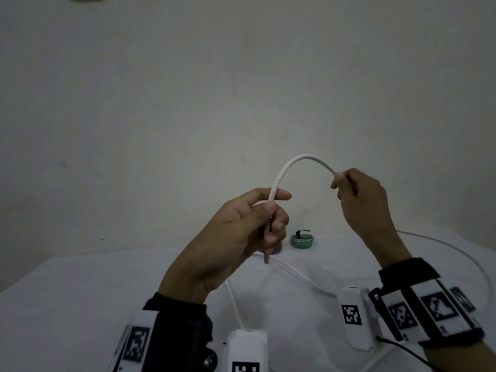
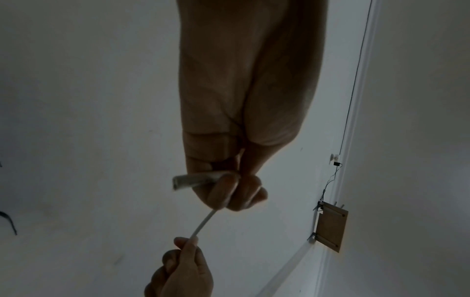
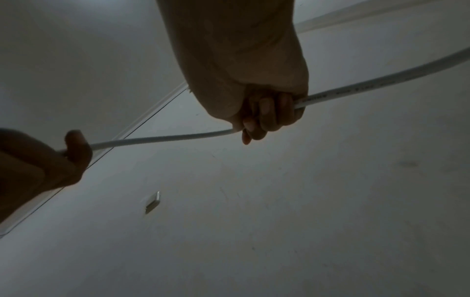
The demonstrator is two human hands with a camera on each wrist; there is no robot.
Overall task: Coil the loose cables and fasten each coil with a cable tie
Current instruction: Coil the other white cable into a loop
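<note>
Both hands — left hand (image 1: 241, 224); right hand (image 1: 359, 200) — grip white cable (image 1: 303, 158) arched.

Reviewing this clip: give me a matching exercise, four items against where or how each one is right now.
1. left hand
2. right hand
3. white cable
4. green lid

A. rests on the table
B. arches between both hands
C. grips the cable near its cut end
D. pinches the cable further along

Pairs: 1-C, 2-D, 3-B, 4-A
</note>
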